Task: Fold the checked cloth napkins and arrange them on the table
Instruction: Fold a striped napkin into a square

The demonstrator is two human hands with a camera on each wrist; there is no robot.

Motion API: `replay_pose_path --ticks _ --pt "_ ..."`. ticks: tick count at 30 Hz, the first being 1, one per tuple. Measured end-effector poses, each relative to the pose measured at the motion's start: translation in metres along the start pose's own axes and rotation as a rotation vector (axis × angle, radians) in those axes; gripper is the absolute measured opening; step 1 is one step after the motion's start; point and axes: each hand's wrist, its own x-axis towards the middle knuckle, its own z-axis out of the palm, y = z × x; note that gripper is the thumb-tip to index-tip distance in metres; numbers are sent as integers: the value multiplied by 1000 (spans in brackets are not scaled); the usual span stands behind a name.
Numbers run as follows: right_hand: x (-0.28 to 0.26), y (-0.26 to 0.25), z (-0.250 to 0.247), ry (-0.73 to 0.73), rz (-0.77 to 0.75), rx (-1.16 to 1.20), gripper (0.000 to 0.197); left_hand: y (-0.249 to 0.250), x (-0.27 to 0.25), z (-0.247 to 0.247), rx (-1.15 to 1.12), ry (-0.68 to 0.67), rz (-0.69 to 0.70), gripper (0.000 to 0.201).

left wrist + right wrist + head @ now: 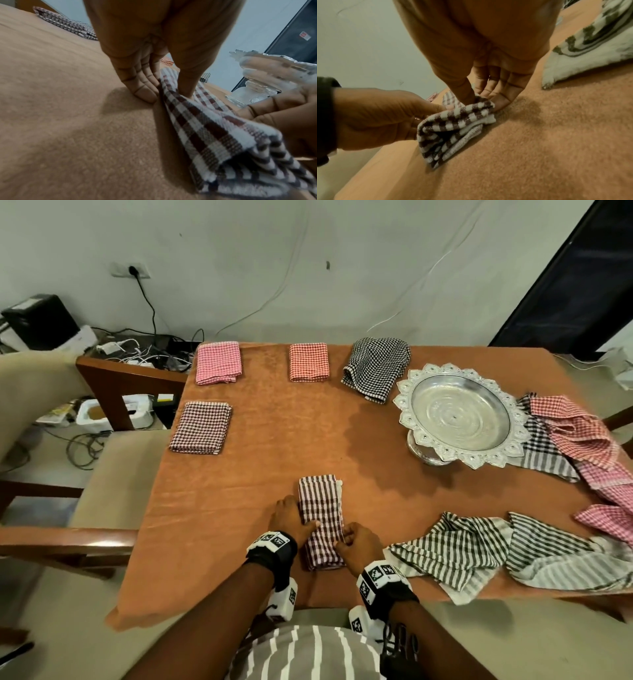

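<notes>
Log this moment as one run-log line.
step: folding maroon napkin | left hand: pinches its left edge | right hand: pinches its right edge | folded: four on table | unfolded: pile by tray

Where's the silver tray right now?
In the head view the silver tray stands on the table's far right, beside the black checked napkin, with loose napkins partly under its right rim.

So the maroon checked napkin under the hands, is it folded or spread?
Folded. The maroon checked napkin lies as a narrow layered strip, and both hands pinch its near end.
</notes>
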Motion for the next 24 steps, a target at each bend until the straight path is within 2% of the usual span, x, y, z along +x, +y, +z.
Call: replay_pose_path --ticks 4,7,10,12,15,17,19,21,23,24 --pt "-3 -8 -8 26 -26 137 14 -2 -1 -6 -54 112 21 68" --pt "-3 -21 -10 57 -44 163 11 -11 5 -8 -144 95 0 68" --pt "0 -25 -8 -62 -15 -43 19 -30 19 5 -252 65 -48 76" --pt "1 -22 -9 -156 18 -178 25 -27 21 9 -250 28 -44 71" --pt "1 -17 -12 -142 47 -347 30 -21 22 11 -235 40 -23 59" --pt "2 -19 -15 27 -74 -498 35 -17 27 9 -232 54 -19 57" --pt "3 -23 -15 179 -313 -499 31 -12 35 4 -244 90 -12 54" --pt "2 -30 -9 81 -534 -346 26 -6 45 -1 -226 117 18 50" --pt "-3 -31 1 -86 -614 -299 32 -2 57 -4 -181 106 32 49" --pt "-3 -29 5 -122 -628 -333 39 2 60 -6 -171 85 24 50"
